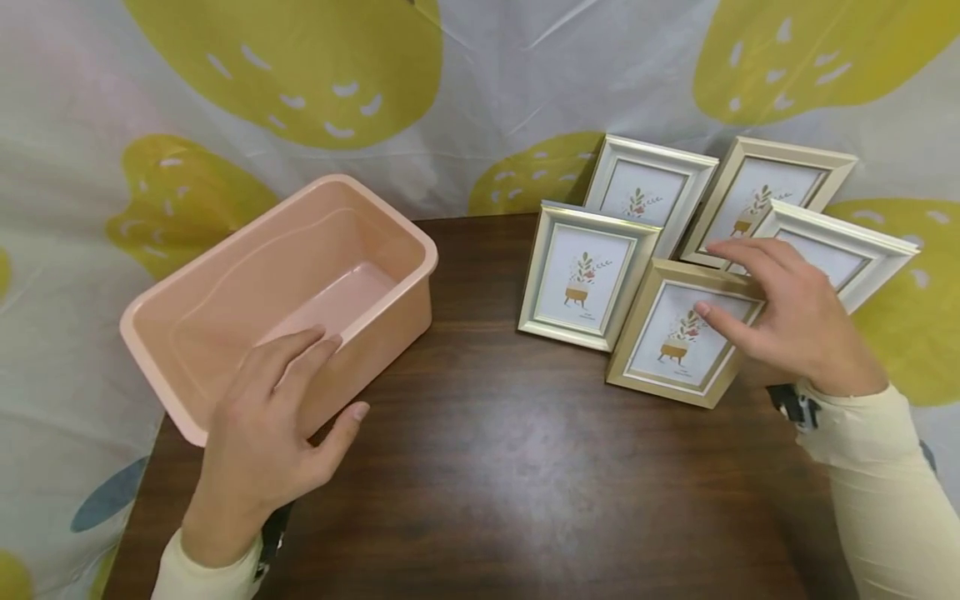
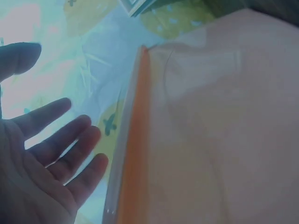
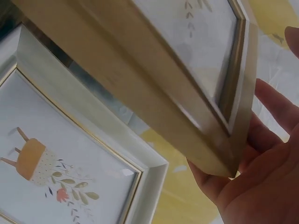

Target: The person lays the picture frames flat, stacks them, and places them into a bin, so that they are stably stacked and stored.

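Observation:
In the head view my left hand hovers at the near side of a pink plastic bin, fingers loosely extended. The left wrist view shows this hand apart from the bin wall, holding nothing. My right hand is at the upper right edge of a gold picture frame, thumb in front of it. In the right wrist view its fingers reach behind that frame's corner, with the thumb standing away from it. Contact there is hard to tell. A silver-gold picture frame stands just left.
Behind stand a silver-white frame, a beige-gold frame and a white frame, partly overlapped. All are on a dark wood table. A fabric backdrop with yellow fruit shapes hangs behind the table.

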